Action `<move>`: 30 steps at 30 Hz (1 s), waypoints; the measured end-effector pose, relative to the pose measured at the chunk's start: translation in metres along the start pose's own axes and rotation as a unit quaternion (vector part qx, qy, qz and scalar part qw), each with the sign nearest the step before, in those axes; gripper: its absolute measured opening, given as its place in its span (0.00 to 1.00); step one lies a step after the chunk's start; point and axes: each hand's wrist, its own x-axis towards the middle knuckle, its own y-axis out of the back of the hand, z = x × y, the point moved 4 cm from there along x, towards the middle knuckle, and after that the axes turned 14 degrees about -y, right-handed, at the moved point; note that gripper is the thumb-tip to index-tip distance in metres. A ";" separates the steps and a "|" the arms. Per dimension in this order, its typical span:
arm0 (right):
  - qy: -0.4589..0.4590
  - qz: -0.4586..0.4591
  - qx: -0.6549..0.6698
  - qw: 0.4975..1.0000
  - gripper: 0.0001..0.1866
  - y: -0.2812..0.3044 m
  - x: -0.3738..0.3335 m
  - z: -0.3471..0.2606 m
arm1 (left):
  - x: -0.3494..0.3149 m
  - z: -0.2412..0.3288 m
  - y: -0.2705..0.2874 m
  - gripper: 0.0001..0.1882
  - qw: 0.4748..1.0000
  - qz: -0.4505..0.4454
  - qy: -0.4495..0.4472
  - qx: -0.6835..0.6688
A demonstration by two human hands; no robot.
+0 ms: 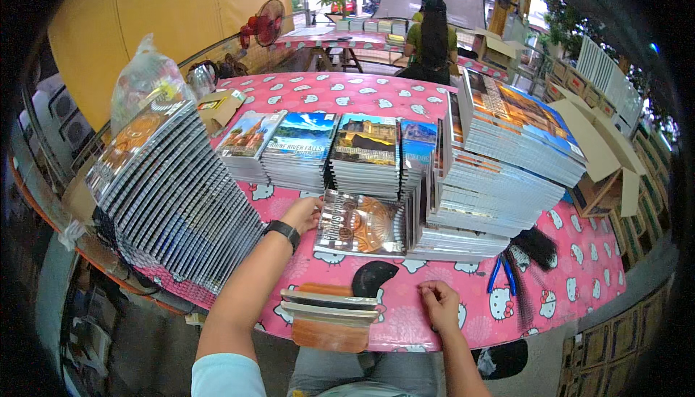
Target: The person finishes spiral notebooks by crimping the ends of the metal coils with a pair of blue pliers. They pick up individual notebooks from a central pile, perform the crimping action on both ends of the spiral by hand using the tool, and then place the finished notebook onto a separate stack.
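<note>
My left hand (pixel 302 214), with a black band on its wrist, has its fingers closed at the left edge of a glossy book (pixel 362 224) with a brown, gear-like cover. That book lies on the pink table, in front of several stacks. My right hand (pixel 439 303) rests near the front edge, fingers curled in and nothing visible in them. Between the hands are a black curved piece (pixel 374 279) and a brown wooden block (pixel 329 337) bearing two greyish strips (pixel 329 306). Blue-handled pliers (pixel 502 277) lie right of my right hand, beside a black bristly bundle (pixel 534 251).
A tall, leaning stack of books (pixel 181 187) stands at left, a larger pile (pixel 499 172) at right. Lower stacks, including a blue-covered one (pixel 298 143), line the middle. Open cardboard boxes (pixel 604 143) stand at right. Farther back are a red fan (pixel 264 26) and a seated person (pixel 434 38).
</note>
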 end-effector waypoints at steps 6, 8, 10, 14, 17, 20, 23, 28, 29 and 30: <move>0.037 0.000 -0.008 0.999 0.05 -0.004 0.002 0.000 | 0.028 -0.020 0.014 0.04 0.998 -0.042 0.001 0.041; 0.037 0.003 0.000 0.999 0.05 -0.001 0.004 0.005 | 0.026 -0.022 0.001 0.04 0.999 -0.044 -0.007 0.017; 0.038 0.000 0.004 0.999 0.05 -0.001 0.003 0.006 | 0.022 -0.018 -0.001 0.05 0.999 -0.046 -0.010 0.015; 0.043 0.001 -0.005 0.999 0.06 -0.001 0.003 0.005 | 0.027 -0.016 0.000 0.07 0.999 -0.038 0.001 0.038; 0.045 0.014 -0.021 0.999 0.06 0.005 0.003 0.005 | 0.008 -0.001 -0.017 0.08 0.996 -0.030 0.028 0.082; 0.075 0.003 -0.032 0.997 0.07 0.000 0.002 0.005 | 0.021 -0.007 0.010 0.08 0.990 -0.052 0.051 0.120; 0.091 0.003 -0.044 0.995 0.06 -0.001 -0.004 -0.008 | 0.026 -0.012 0.016 0.07 0.989 -0.044 0.056 0.126; 0.067 -0.009 -0.048 0.997 0.06 0.003 -0.004 -0.011 | 0.015 -0.003 -0.004 0.08 0.991 -0.017 0.052 0.119; 0.056 -0.016 -0.050 0.997 0.06 0.003 -0.004 -0.011 | 0.012 -0.002 -0.007 0.08 0.991 -0.013 0.045 0.125; 0.058 -0.018 -0.048 0.997 0.06 0.003 -0.005 -0.014 | 0.014 -0.007 -0.008 0.08 0.996 -0.033 0.053 0.069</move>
